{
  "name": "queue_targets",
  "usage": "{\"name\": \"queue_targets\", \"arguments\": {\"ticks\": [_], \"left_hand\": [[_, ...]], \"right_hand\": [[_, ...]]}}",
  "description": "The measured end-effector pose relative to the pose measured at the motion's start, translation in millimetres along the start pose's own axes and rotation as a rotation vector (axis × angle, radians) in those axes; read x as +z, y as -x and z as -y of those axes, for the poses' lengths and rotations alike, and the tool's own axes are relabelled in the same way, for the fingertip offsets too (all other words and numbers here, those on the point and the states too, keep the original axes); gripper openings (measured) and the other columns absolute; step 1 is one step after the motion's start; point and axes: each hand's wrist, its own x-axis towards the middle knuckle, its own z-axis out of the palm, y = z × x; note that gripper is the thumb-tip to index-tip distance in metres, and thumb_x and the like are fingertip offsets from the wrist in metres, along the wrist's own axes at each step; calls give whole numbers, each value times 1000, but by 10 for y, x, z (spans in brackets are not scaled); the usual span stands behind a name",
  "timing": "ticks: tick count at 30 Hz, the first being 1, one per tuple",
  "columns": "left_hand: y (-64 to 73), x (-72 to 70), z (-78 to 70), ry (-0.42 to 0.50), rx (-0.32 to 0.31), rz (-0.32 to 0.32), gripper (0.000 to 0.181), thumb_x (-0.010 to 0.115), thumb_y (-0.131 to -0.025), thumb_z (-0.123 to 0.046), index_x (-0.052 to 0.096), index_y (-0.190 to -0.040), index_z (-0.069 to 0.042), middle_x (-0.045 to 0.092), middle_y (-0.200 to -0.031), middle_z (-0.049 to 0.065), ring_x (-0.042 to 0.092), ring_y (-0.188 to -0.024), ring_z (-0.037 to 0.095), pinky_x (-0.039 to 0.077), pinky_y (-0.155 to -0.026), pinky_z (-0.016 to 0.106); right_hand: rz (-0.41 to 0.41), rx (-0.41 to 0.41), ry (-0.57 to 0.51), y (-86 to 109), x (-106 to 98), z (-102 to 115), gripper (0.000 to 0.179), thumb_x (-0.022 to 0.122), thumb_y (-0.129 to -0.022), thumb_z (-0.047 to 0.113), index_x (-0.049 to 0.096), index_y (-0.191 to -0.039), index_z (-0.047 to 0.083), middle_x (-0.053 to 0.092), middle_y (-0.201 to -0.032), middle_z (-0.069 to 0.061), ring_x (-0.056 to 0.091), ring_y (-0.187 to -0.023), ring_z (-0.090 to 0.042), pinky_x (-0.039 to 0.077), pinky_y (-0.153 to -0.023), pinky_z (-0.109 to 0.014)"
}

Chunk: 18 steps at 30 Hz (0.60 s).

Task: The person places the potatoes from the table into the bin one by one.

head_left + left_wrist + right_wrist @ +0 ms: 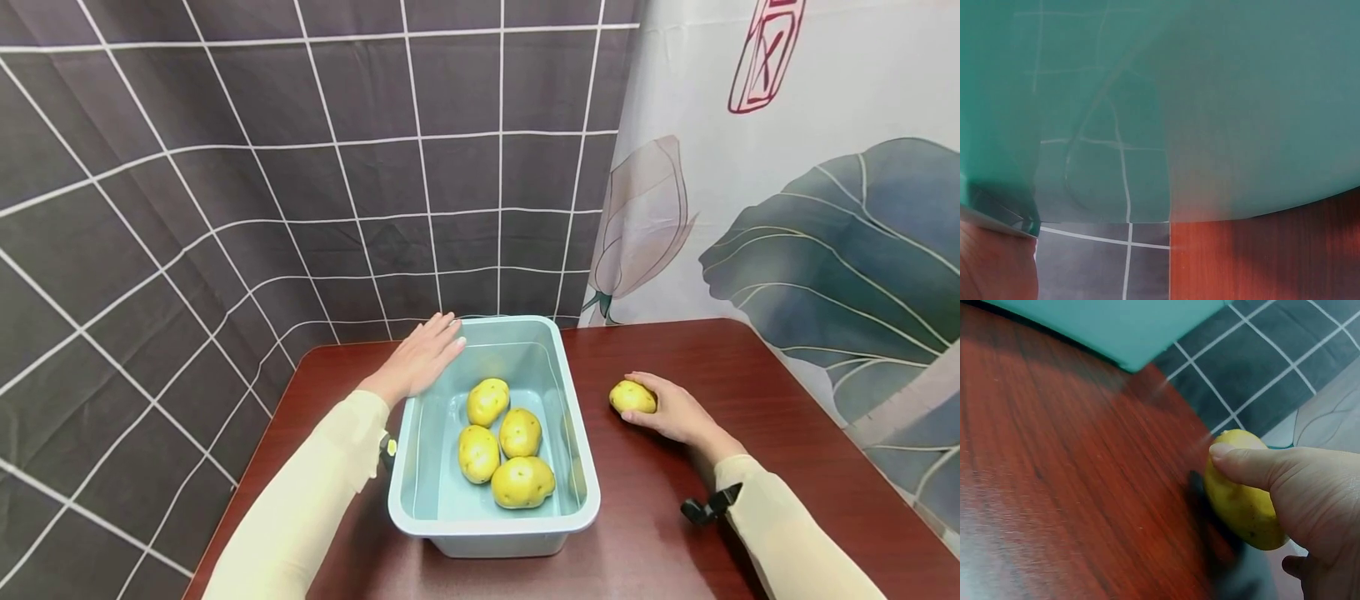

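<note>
A light blue plastic tub (490, 527) stands on the table with several yellow potatoes (522, 482) lying on its floor. My left hand (422, 356) rests on the tub's far left rim, its fingers extended. In the left wrist view the tub's outer wall (1229, 112) fills most of the picture, and only a bit of the left hand (997, 262) shows at the lower corner. To the right of the tub, my right hand (672, 410) grips one potato (632, 397). The right wrist view shows the thumb lying across this potato (1244, 509), over the tabletop.
The dark red wooden table (637, 517) reaches back to a grey curtain with white grid lines (360, 167). On the right hangs a white curtain with lotus prints (675, 75). A black wrist strap (711, 503) sits on the right sleeve.
</note>
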Motion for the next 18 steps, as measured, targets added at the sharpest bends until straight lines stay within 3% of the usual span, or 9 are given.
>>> {"name": "queue_targets", "arguments": {"ticks": [8, 18], "left_hand": [[7, 3, -3, -5, 10, -1, 68, 18, -100, -58, 28, -153, -16, 17, -160, 2, 8, -147, 23, 8, -118, 42], [7, 1, -9, -4, -5, 2, 67, 19, -100, -58, 26, -153, -18, 16, -160, 0, 5, -148, 18, 6, -118, 40]], "right_hand": [[-2, -52, 18, 177, 31, 108, 75, 81, -76, 41, 52, -135, 5, 56, -130, -17, 53, -113, -34, 42, -94, -55], [2, -116, 75, 399, 17, 239, 71, 81, -76, 39, 55, -132, 3, 58, -127, -16, 54, -115, -34, 42, -96, -54]]}}
